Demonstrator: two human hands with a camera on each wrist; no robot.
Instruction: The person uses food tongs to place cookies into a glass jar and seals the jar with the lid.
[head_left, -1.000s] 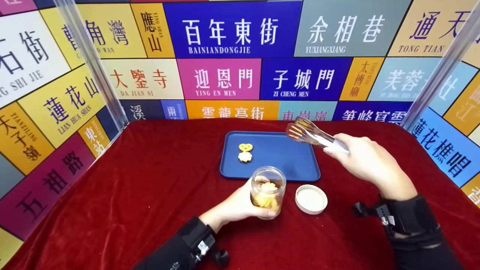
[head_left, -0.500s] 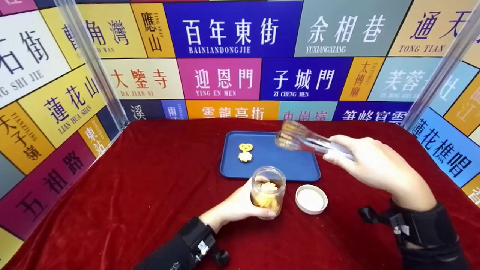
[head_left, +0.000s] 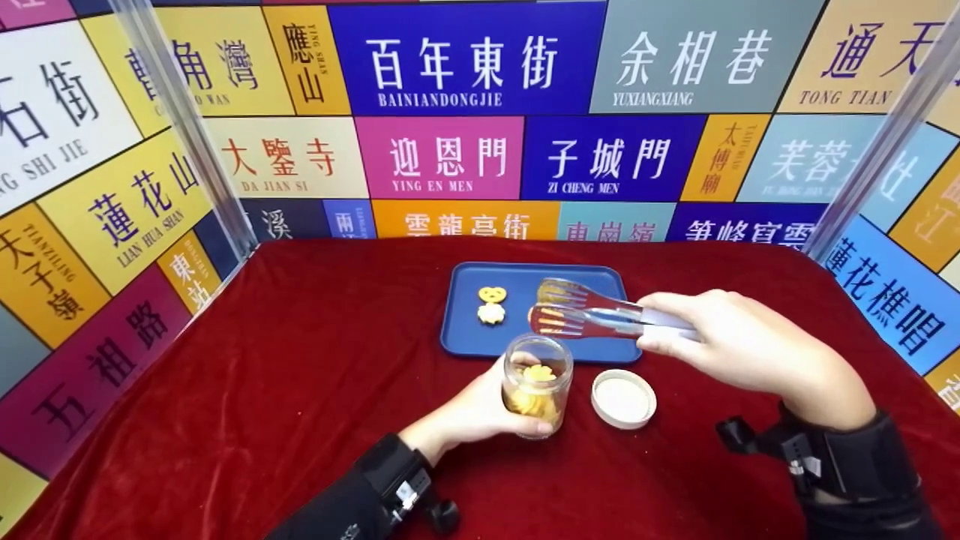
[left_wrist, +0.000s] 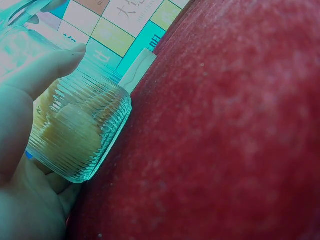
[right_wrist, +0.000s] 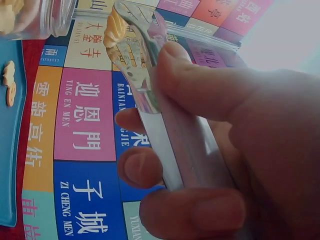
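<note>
My left hand (head_left: 480, 405) grips a clear glass jar (head_left: 559, 409) with yellow cookies (head_left: 537, 397) inside. In the left wrist view, the thumb lies along the ribbed wall of the upright, lidless jar. My right hand (head_left: 739, 337) holds metal tongs (head_left: 622, 322) by the handles. Their slotted heads are spread, pointing left over the tray, just behind the jar's mouth. A ridged yellow patch (right_wrist: 115, 30) shows at the heads in the right wrist view; I cannot tell whether it is a cookie or a reflection. A pretzel-shaped cookie (head_left: 492, 294) and a pale flower-shaped cookie (head_left: 491, 313) lie together on the blue tray (head_left: 463, 337).
A round pale lid (head_left: 623, 399) lies to the right of the jar, in front of the tray. Dark red cloth (head_left: 300, 360) covers the table. Panels with printed place names (head_left: 457, 60) stand behind and at both sides, with clear corner posts (head_left: 187, 127).
My right hand has brought the tongs left and down over the tray, towards the jar, and their heads have spread apart. The left hand, jar, lid and tray cookies stay put.
</note>
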